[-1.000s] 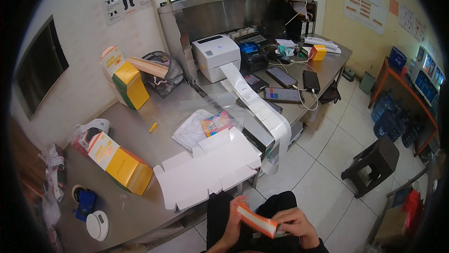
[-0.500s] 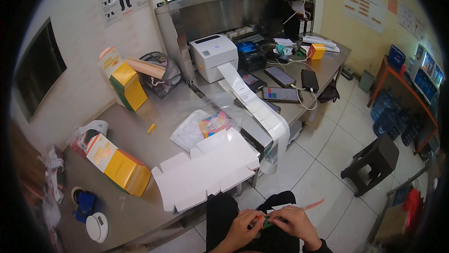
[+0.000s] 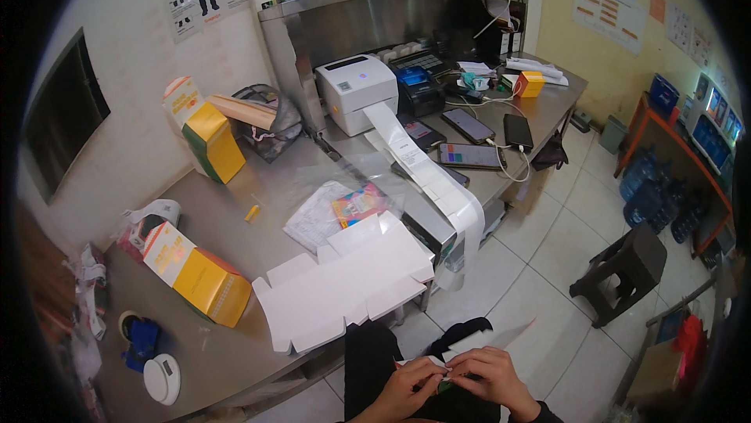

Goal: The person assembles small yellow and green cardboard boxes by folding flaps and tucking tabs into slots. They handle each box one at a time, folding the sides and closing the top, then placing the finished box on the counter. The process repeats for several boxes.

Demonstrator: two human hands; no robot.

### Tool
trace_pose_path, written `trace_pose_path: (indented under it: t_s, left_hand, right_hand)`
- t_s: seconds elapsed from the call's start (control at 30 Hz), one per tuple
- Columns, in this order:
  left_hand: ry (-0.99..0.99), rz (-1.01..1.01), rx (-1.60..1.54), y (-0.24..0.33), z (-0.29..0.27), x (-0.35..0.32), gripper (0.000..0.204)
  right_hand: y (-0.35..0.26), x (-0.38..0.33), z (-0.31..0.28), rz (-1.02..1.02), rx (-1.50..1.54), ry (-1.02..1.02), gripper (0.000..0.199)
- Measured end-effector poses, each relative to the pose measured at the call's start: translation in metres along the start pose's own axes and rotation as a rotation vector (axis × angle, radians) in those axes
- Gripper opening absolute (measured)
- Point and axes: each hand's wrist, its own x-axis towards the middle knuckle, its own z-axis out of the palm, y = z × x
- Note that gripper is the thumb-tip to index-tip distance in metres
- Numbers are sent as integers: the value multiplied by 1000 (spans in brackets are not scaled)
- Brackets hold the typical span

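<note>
Above my dark-clothed lap, both hands pinch a thin piece of paper or card, white on the face that shows, with a little orange and green about the fingers. My left hand has its thumb and fingertips closed on one part of it. Close against those fingertips, my right hand grips another part, and a pointed white end sticks out past its knuckles. My fingers hide the middle of the piece. An unfolded white carton lies flat on the table just beyond my hands.
Two yellow, white and orange cartons rest at the left, near a white oval object and a blue tape dispenser. A label printer trails a paper strip. Phones lie beyond; a stool stands right.
The paper piece has turned in my fingers: its orange and green now show less and more white shows. Both hands stay close together over my lap.
</note>
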Motion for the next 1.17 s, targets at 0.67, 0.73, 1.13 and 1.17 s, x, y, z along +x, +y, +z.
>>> trace_pose_path:
  t_s: [0.67,0.73,1.13,1.17]
  left_hand:
    - [740,177,166,-37,17,-3,69]
    - [597,114,-55,-34,16,-4,67]
    - [343,414,656,-35,17,-2,32]
    - [353,466,654,-35,18,-2,34]
  right_hand:
    - [37,-35,51,606,1208,240,59]
    - [37,-38,49,601,1379,215,60]
    - [25,-18,23,625,629,73,16]
    - [26,-17,23,677,706,7,16]
